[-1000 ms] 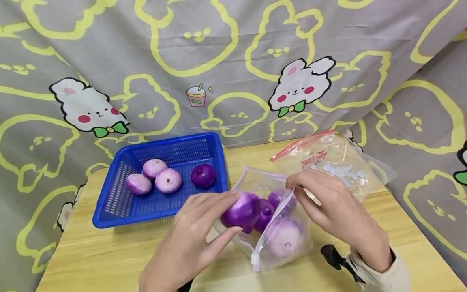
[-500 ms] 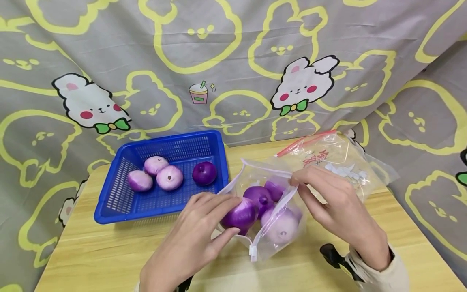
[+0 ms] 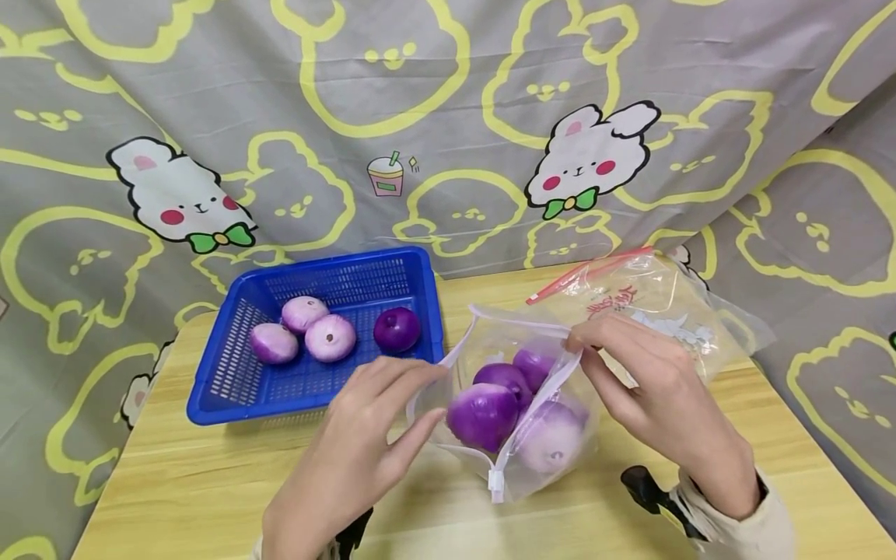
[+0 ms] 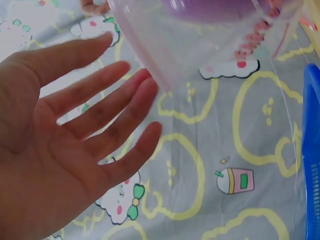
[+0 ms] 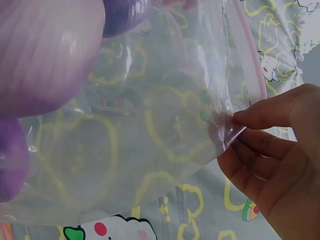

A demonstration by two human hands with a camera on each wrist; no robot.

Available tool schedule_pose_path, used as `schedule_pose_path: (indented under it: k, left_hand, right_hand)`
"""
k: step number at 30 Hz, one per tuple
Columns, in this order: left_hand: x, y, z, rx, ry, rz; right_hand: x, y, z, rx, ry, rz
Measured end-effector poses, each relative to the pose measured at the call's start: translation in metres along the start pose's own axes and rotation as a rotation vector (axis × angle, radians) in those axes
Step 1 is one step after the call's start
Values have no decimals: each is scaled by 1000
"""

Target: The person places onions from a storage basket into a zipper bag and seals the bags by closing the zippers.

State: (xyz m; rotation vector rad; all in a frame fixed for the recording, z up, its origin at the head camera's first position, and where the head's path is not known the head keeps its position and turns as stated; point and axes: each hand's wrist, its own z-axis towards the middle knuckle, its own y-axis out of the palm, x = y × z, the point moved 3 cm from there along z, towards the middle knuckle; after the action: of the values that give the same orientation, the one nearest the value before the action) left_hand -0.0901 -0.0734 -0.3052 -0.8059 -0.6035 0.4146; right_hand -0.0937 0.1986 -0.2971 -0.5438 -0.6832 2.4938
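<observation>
A clear zip bag (image 3: 514,486) with a white slider stands with its mouth spread, several purple onions inside. My right hand (image 3: 647,381) pinches the bag's rim between thumb and fingers, as the right wrist view also shows at the bag's edge (image 5: 232,130). The nearest onion (image 3: 483,418) lies in the mouth of the bag. Just left of it is my left hand (image 3: 367,443), fingers spread and holding nothing. In the left wrist view the left palm (image 4: 55,160) shows bare, with fingertips right at the bag's edge (image 4: 150,55).
A blue plastic basket (image 3: 315,400) at the left holds three pale onions (image 3: 330,338) and one dark purple onion (image 3: 397,330). Behind the right hand a second zip bag (image 3: 595,288) with a red strip lies flat on the wooden table (image 3: 175,482). A patterned curtain (image 3: 448,101) hangs behind.
My left hand has let go of an onion, which now sits lower in the bag's mouth. The left fingers have drawn back to the left; the right hand keeps its pinch on the rim.
</observation>
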Motion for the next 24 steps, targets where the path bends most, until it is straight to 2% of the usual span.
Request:
schedule_pose_path:
  k: [2, 4, 6, 8, 10, 12, 17, 19, 24]
  left_hand:
    - [-3, -2, 0, 22, -40, -17]
    - [-7, -3, 0, 9, -106, 5]
    - [-11, -1, -2, -52, -175, 57]
    - [-14, 2, -3, -144, -233, 93]
    - [-16, 4, -6, -219, -262, 106]
    - [-16, 5, -7, -261, -263, 77]
    - [-14, 5, -5, -235, -251, -20]
    - [-13, 5, -3, -213, -255, -88]
    - [-10, 7, -2, -89, -249, -244]
  right_hand:
    - [0, 0, 1, 0, -3, 0]
    - [0, 1, 1, 0, -4, -4]
    - [1, 1, 0, 1, 2, -10]
    - [2, 2, -1, -3, 19, -20]
    - [4, 3, -2, -16, 44, -36]
    - [6, 4, -3, -32, 65, -47]
    - [8, 5, -6, -97, 117, -41]
    - [9, 5, -7, -135, 137, -36]
    - [12, 5, -10, -216, 170, -73]
